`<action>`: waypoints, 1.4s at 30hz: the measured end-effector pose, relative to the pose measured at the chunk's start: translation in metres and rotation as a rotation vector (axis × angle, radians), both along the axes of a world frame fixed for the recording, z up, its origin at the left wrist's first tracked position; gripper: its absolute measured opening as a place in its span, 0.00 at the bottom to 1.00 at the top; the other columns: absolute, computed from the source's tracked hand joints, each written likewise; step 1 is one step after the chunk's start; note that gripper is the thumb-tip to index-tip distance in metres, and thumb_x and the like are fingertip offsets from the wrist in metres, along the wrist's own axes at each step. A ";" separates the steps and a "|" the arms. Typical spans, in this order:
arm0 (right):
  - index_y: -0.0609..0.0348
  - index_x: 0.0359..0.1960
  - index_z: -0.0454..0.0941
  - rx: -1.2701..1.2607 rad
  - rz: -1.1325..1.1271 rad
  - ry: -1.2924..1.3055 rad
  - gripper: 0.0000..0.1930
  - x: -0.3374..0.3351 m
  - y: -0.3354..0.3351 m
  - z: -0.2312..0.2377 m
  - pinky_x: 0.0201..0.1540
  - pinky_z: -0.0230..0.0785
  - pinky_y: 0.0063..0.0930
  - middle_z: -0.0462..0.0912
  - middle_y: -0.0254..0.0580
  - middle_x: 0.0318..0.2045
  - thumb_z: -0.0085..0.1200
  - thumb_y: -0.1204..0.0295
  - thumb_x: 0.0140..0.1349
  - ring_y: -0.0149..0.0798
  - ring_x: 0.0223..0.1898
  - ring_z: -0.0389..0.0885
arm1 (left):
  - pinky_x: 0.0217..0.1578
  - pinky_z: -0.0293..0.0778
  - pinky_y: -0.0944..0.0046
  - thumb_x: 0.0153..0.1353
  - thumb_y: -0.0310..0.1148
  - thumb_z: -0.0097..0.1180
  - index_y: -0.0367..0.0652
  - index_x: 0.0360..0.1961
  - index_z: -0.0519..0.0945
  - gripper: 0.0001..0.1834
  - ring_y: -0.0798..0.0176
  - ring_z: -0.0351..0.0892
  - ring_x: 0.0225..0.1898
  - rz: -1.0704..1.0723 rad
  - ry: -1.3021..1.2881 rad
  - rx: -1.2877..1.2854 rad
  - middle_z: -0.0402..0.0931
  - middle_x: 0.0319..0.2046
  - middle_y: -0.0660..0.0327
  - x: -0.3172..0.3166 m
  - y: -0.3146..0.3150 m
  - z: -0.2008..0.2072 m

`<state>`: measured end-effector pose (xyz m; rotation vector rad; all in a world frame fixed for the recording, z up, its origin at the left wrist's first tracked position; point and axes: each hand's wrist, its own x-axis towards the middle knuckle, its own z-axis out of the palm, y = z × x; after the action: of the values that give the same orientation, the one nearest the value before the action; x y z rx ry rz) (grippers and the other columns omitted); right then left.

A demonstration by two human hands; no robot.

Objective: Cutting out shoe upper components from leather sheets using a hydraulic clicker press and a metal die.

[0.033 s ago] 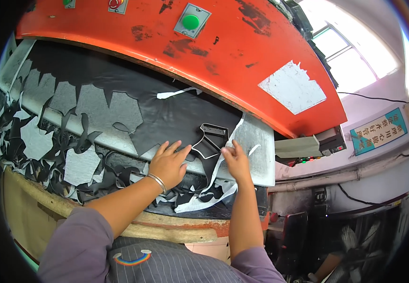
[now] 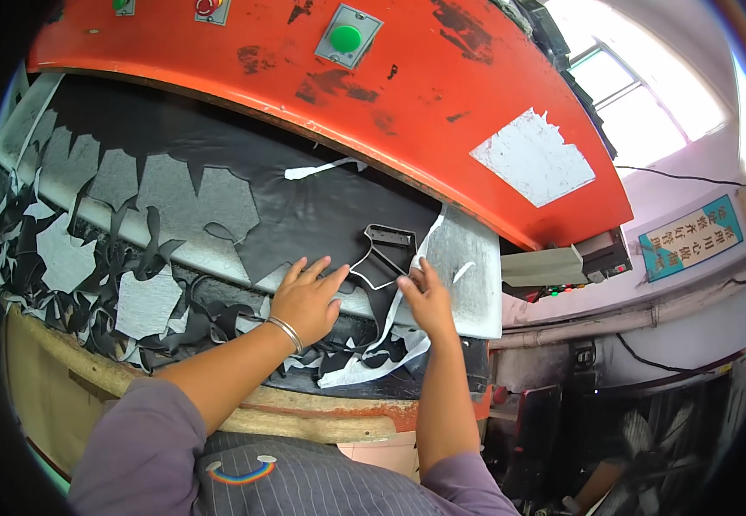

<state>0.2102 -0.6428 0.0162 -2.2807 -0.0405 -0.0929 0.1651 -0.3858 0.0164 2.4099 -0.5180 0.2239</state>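
A steel-edged cutting die (image 2: pixel 385 256) with a crossbar lies on a black sheet of leather-like material (image 2: pixel 304 215), near the sheet's right end. My left hand (image 2: pixel 308 301) rests over the sheet's near edge, left of the die, with its fingers spread and nothing held. Close against the die's lower right side is my right hand (image 2: pixel 427 297). Its thumb reaches toward the die's corner, apart from the index finger, which lies by the sheet's pale right edge. Fingertip contact there is hard to make out.
Above the sheet spans an orange press beam (image 2: pixel 304 103) with a green button (image 2: pixel 345 39). A pale cutting board (image 2: pixel 467 301) lies underneath. Scraps and offcuts (image 2: pixel 147 301) pile along the near side, behind a wooden rail (image 2: pixel 313 424). A pipe (image 2: pixel 579 329) runs along the right wall.
My right hand has shifted slightly left and down, with its thumb lower beside the die. My left hand and the die have not visibly moved.
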 end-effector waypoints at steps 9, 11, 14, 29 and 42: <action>0.68 0.68 0.52 -0.157 0.136 -0.033 0.52 -0.008 0.013 0.003 0.65 0.52 0.43 0.65 0.65 0.61 0.69 0.55 0.47 0.56 0.63 0.64 | 0.66 0.49 0.47 0.56 0.35 0.55 0.42 0.63 0.67 0.31 0.54 0.62 0.65 -0.052 -0.123 0.056 0.73 0.55 0.56 -0.007 -0.004 -0.004; 0.73 0.67 0.50 -0.280 0.074 -0.113 0.55 -0.016 0.028 -0.002 0.66 0.45 0.46 0.66 0.65 0.60 0.69 0.52 0.44 0.57 0.63 0.63 | 0.66 0.49 0.47 0.56 0.35 0.55 0.42 0.62 0.67 0.31 0.54 0.62 0.65 -0.059 -0.107 0.041 0.73 0.56 0.55 -0.008 -0.002 -0.004; 0.75 0.66 0.51 -0.252 -0.063 -0.178 0.55 -0.020 0.044 -0.007 0.65 0.46 0.48 0.66 0.65 0.60 0.70 0.53 0.44 0.57 0.63 0.63 | 0.66 0.49 0.47 0.56 0.34 0.55 0.42 0.62 0.67 0.30 0.53 0.62 0.64 -0.073 -0.080 -0.001 0.72 0.56 0.52 -0.008 -0.001 0.000; 0.80 0.65 0.47 -0.395 -0.137 -0.302 0.56 -0.028 0.061 -0.012 0.65 0.47 0.46 0.71 0.66 0.56 0.68 0.53 0.46 0.53 0.58 0.70 | 0.65 0.51 0.47 0.52 0.33 0.56 0.37 0.60 0.67 0.32 0.51 0.65 0.62 -0.035 -0.084 -0.012 0.71 0.56 0.46 -0.008 0.003 -0.002; 0.52 0.55 0.73 -0.590 0.485 -0.541 0.22 0.065 0.061 0.080 0.58 0.64 0.43 0.73 0.46 0.57 0.53 0.77 0.56 0.48 0.58 0.71 | 0.65 0.52 0.46 0.51 0.30 0.55 0.36 0.59 0.64 0.32 0.50 0.65 0.62 0.015 -0.151 -0.084 0.70 0.56 0.48 -0.010 0.006 -0.010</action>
<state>0.2753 -0.5818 0.0965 -2.6791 -1.0112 -0.4910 0.1549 -0.3798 0.0059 2.3268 -0.5472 0.4279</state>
